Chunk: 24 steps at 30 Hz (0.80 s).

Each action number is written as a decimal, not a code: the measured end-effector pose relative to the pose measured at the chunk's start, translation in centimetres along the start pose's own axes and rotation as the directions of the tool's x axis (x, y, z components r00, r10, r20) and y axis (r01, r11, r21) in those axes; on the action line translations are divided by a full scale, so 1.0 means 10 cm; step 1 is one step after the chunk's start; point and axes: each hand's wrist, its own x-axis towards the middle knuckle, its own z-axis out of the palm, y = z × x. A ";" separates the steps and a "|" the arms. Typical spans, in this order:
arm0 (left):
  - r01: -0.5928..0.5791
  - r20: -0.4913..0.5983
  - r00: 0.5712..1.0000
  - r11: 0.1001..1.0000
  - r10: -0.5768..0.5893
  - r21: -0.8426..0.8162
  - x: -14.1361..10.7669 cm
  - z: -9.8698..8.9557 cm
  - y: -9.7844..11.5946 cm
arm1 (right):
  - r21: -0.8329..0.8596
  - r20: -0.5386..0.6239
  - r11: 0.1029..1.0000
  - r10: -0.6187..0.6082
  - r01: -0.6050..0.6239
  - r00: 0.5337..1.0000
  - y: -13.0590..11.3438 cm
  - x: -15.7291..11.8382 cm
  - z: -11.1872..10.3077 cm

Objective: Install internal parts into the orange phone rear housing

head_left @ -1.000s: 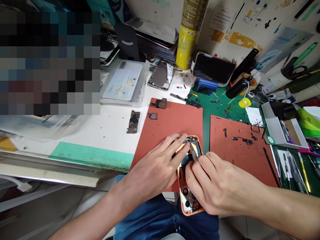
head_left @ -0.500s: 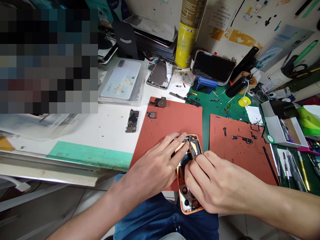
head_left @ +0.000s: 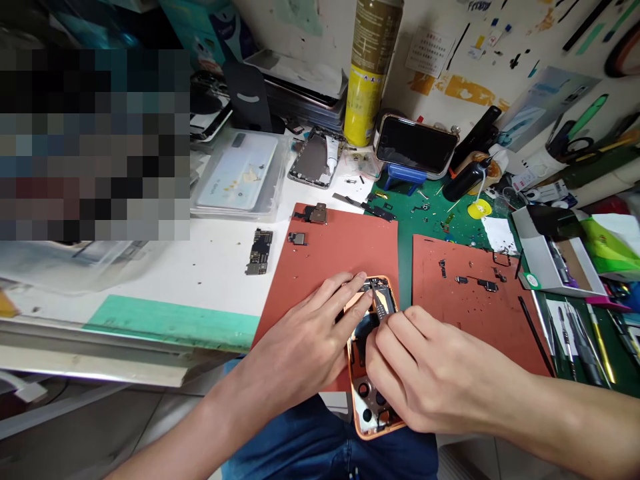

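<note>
An orange-edged phone housing (head_left: 351, 407) with its inside exposed sticks out over the front edge of the red mat (head_left: 345, 250), above my lap. My left hand (head_left: 317, 327) grips its left side, with the fingers lying across the upper part. My right hand (head_left: 417, 363) is closed around metal tweezers (head_left: 381, 309), whose ridged grip shows above the fingers. The tweezer tips reach the upper inside of the housing, close to my left fingertips; what they touch is too small to tell. My right hand covers much of the housing's right side.
Camera modules (head_left: 315, 213) lie at the mat's top left, beside a circuit board (head_left: 259, 251) on the white table. Small parts are scattered on a second red mat (head_left: 450, 267). A phone on a blue stand (head_left: 405, 177) and a yellow can (head_left: 367, 100) stand behind; tools (head_left: 583, 340) lie right.
The camera view has shifted slightly, so the whole bench sits a little lower and further left. Both hands keep the same hold on the housing and tweezers.
</note>
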 end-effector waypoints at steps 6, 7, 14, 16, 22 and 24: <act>0.002 0.013 1.000 1.000 -0.002 -0.007 -0.02 0.03 -0.01 | 0.006 -0.022 1.000 -0.002 0.002 1.000 -0.02 0.02 0.04; -0.001 0.021 1.000 1.000 0.001 -0.007 -0.03 0.04 -0.02 | -0.002 -0.028 1.000 0.002 -0.002 1.000 -0.03 0.01 0.05; 0.027 0.049 0.998 1.000 -0.026 -0.006 -0.05 0.06 -0.02 | -0.022 -0.044 1.000 0.020 -0.021 0.999 -0.05 -0.05 0.08; 0.022 0.041 0.999 1.000 -0.022 0.001 -0.04 0.05 -0.02 | -0.034 -0.032 0.999 0.017 -0.018 0.999 -0.05 -0.06 0.07; -0.012 -0.003 1.000 1.000 0.013 0.022 -0.02 0.03 -0.01 | -0.068 0.039 0.997 -0.029 0.032 0.999 -0.06 -0.07 0.03; -0.006 -0.005 1.000 1.000 0.006 0.015 -0.03 0.03 -0.02 | -0.068 0.046 0.997 -0.022 0.025 0.999 -0.06 -0.05 0.03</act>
